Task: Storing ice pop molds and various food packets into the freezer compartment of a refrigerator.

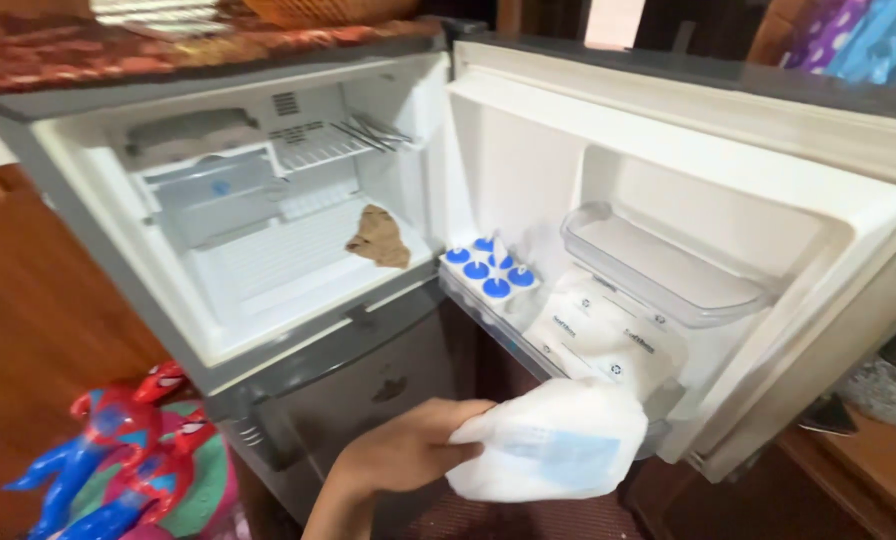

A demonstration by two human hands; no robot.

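1. One hand (408, 450) comes up from the bottom centre of the frame, its forearm running down to the lower edge. Which of the person's hands it is cannot be told from this view.
2. Its fingers are closed around a white frozen bag (553, 445), gripping it at the bag's left end.
3. The bag sits at the bottom centre-right of the frame, held in the air just below the freezer door (728, 130) and in front of the dark lower door (368, 385) of the fridge.
4. The bag looks frosted, with a pale blue patch on its face.
5. The freezer door stands wide open across the right half of the frame.
6. On its lower shelf, at centre frame, stand several small bottles with blue caps (488, 268), packed together.
7. Just right of the caps, more white bags (608, 335) lie stacked in the same shelf, directly above the held bag.
8. A clear plastic bin (668, 265) hangs on the door higher up, right of centre.
9. The freezer box (268, 230) fills the upper left, white inside, with a wire rack (318, 150) near its top.
10. A brown crumpled lump (380, 238) lies on the freezer floor, near the right wall.
11. At lower left, red and blue toy figures (128, 440) lie beside the fridge.
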